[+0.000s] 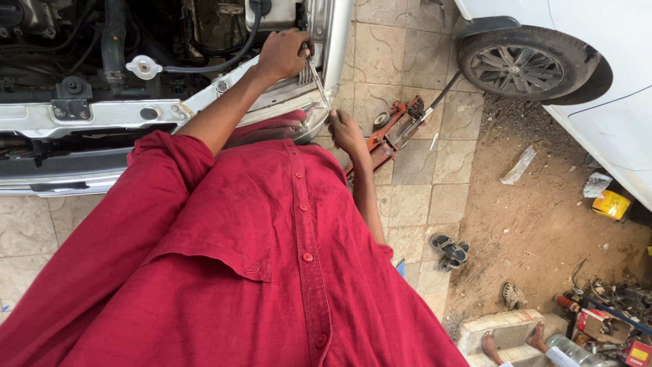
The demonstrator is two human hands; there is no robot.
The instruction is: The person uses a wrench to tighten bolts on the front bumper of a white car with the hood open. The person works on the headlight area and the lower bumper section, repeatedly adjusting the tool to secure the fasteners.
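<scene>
- Head view, looking straight down a red button-up shirt point(258, 272) at the front of a silver car point(81, 119) with the bonnet up.
- Left hand point(282, 54) is out far over the engine bay edge, fingers curled tight around the top end of a slim metal wrench point(318, 81).
- Right hand point(346, 132) sits nearer, just below the car's front corner, fingers pinched on the wrench's lower end.
- The wrench runs slanted between the two hands, right at the silver corner by the headlight opening.
- A white round cap point(143, 66) and black hoses point(224, 51) show in the bay, left of the left hand.
- An orange floor jack point(397, 126) lies on the tiled floor point(414, 197) just right of the right hand.
- Far right, a white car's wheel point(523, 68) over bare dirt.
- Near right, sandals point(449, 250), another person's bare feet point(536, 334) on a step, scattered tools.
</scene>
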